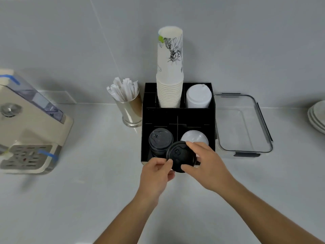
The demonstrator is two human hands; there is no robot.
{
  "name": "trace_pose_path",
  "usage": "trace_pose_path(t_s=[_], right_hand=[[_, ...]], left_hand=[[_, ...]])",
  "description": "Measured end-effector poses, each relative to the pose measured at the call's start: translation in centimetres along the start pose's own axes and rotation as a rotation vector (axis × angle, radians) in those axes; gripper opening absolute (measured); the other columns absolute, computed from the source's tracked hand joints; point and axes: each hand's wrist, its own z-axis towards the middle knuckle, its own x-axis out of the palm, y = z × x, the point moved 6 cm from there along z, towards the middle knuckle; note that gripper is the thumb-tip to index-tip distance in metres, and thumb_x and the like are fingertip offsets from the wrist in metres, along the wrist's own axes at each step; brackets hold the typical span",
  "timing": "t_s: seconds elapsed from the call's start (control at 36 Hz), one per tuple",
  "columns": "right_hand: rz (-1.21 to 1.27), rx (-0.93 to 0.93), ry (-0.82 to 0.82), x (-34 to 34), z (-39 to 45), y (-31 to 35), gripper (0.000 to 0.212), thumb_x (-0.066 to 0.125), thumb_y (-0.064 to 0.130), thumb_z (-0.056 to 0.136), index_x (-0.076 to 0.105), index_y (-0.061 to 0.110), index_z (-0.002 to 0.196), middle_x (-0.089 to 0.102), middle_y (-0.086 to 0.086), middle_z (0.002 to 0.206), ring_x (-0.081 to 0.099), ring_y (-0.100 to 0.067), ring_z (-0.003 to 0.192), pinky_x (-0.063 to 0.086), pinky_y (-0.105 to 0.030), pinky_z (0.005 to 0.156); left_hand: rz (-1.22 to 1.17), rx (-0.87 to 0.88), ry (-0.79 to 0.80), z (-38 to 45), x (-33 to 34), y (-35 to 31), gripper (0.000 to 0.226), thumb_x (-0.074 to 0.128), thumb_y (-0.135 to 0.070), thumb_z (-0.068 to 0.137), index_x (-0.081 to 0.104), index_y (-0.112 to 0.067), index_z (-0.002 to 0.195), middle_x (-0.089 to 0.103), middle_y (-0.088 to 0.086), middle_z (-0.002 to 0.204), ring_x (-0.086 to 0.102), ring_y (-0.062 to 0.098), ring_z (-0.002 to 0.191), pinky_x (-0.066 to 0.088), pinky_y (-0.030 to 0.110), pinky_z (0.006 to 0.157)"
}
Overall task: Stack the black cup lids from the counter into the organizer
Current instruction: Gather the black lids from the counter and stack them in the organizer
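Both my hands on one black lid (181, 156): left hand (156, 171) pinches near rim, right hand (205, 164) grips far and right rim. Lid held over organizer (178, 111) front edge, right of black lid stack (160, 140) in front-left slot. Step: carrying lid to stack. Next, I judge: shift left, level, drop on stack. Divider and clear lids (194, 137) close right; open counter (96, 191) left of organizer.

Legible text: none.
No words, brand names, numbers or signs can be read on any item. The top paper cup (170, 50) of the stack carries only a black line drawing of a crowned statue figure and a small green spot, with no lettering that can be made out.
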Motion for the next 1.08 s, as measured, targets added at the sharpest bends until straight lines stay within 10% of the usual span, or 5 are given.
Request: trace_pose_path(t_s=[0.19,0.47,1.08], right_hand=[[-0.052,-0.092,0.079,0.5,3.3,3.0,0.080,0.075,0.029,0.079,0.037,0.023,0.148,0.040,0.010,0.147,0.041,-0.008,0.131,0.027,-0.007,0.093],[-0.153,-0.149,0.191,2.5,7.4,5.1,0.092,0.078,0.035,0.075,0.030,0.018,0.151,0.033,0.006,0.153,0.037,-0.013,0.138,0.034,-0.025,0.112],[-0.232,-0.196,0.192,4.6,10.5,4.1,0.073,0.081,0.033,0.070,0.052,0.014,0.134,0.053,0.000,0.137,0.050,-0.018,0.127,0.044,-0.031,0.104]], left_hand=[[-0.123,0.019,-0.054,1.5,-1.5,-1.5,0.017,0.068,-0.017,0.088,0.064,-0.004,0.098,0.074,0.017,0.087,0.072,0.019,0.071,0.060,0.028,0.069],[-0.193,-0.009,-0.108,4.0,-2.6,-2.6,0.019,0.069,-0.017,0.087,0.061,-0.011,0.104,0.073,0.014,0.086,0.072,0.021,0.073,0.058,0.029,0.071],[0.290,0.279,-0.081,6.3,-2.8,-2.9,0.039,0.063,-0.019,0.090,0.061,-0.024,0.129,0.067,-0.008,0.121,0.062,0.005,0.111,0.048,0.011,0.090]])
